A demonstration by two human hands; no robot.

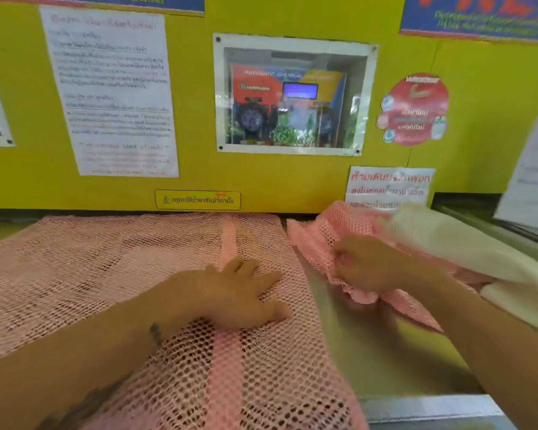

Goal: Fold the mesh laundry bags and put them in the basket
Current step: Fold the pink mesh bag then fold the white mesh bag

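Left hand (243, 293) presses flat (fingers spread) on spread pink bag (112, 274); right hand (364, 265) clenches bunched pink mesh (330, 231).

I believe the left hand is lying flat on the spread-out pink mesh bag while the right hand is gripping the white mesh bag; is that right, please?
Not quite. The head view shows the right hand closed on a bunched pink mesh bag, not the white mesh bag, which lies beside it. The rest holds: the left hand lies flat on the spread-out pink mesh bag.
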